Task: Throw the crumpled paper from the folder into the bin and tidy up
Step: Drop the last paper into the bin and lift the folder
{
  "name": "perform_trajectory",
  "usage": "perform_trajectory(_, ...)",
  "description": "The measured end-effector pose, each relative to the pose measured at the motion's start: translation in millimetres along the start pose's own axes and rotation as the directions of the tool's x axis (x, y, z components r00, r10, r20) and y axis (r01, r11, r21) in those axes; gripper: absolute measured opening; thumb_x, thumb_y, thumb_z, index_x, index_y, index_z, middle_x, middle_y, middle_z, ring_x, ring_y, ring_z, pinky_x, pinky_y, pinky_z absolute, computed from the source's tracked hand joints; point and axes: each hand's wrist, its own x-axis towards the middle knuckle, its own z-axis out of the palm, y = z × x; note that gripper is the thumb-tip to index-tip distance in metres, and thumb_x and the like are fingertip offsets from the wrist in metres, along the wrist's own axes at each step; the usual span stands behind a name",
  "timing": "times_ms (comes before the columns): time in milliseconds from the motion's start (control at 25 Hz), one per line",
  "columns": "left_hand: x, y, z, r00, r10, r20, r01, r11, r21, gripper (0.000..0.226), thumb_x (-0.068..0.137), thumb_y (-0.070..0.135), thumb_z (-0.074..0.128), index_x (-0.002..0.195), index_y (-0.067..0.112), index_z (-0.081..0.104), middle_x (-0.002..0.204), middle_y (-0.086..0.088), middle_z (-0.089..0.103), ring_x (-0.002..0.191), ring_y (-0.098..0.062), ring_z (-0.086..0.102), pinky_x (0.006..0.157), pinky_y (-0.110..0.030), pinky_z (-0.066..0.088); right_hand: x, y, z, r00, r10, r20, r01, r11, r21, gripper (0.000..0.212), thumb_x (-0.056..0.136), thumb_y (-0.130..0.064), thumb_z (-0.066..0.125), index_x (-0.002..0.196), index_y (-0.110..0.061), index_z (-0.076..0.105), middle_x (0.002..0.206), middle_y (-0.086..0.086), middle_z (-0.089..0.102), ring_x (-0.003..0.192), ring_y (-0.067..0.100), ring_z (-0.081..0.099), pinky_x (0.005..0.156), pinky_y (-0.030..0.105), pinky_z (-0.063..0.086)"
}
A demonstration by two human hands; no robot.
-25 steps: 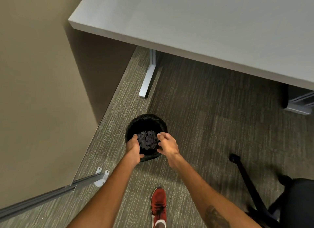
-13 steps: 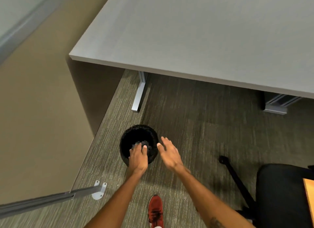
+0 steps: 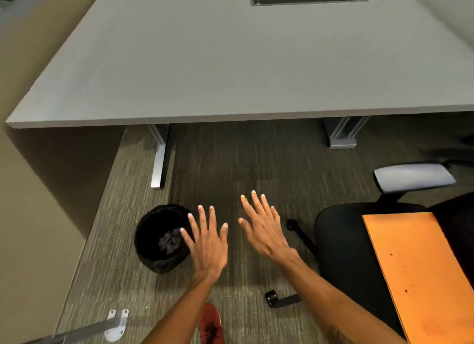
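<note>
Crumpled paper [image 3: 169,242] now lies inside the black bin [image 3: 151,256] at lower left of the frame, no longer gripped: 1 second ago both hands were closed around it over the opening. The fingers of the left hand [image 3: 209,243] and right hand [image 3: 263,227] are spread wide, palms down, holding nothing, lifted clear toward centre frame. Disposal looks done; tidying remains, probably the orange folder [image 3: 420,274] on the chair [image 3: 341,241] at lower right

Grey desk [image 3: 230,61] over striped grey-brown carpet [image 3: 230,164]; tan wall [image 3: 23,215] left of desk, black office chair [image 3: 354,241] at its right front
</note>
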Motion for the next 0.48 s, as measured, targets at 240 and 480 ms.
perform_trajectory(240,-33.2,86.6,32.0,0.988,0.131,0.08,-0.131,0.991,-0.01,0.068,0.102,0.056,0.019,0.158,0.027,-0.005,0.166,0.0,-0.015,0.151,-0.03,-0.018,0.121,-0.058,-0.008,-50.6,91.7,-39.2,0.991,0.116,-0.071,-0.117,0.993,-0.01,0.063,0.104,-0.047,0.032,0.157,-0.036,0.0,0.167,-0.003,-0.008,0.153,0.022,-0.012,0.122,0.05,0.004)
perform_trajectory(480,-72.8,168.7,66.8,0.96,0.233,0.153,-0.226,0.972,-0.06,0.068,0.102,0.057,0.018,0.157,0.027,-0.006,0.165,0.0,-0.014,0.152,-0.03,-0.016,0.122,-0.055,-0.006,-106.2,176.9,-66.3,0.954,0.272,-0.129,-0.266,0.962,0.065,0.064,0.103,-0.05,0.031,0.156,-0.037,-0.003,0.165,-0.006,-0.014,0.151,0.02,-0.016,0.122,0.05,0.003)
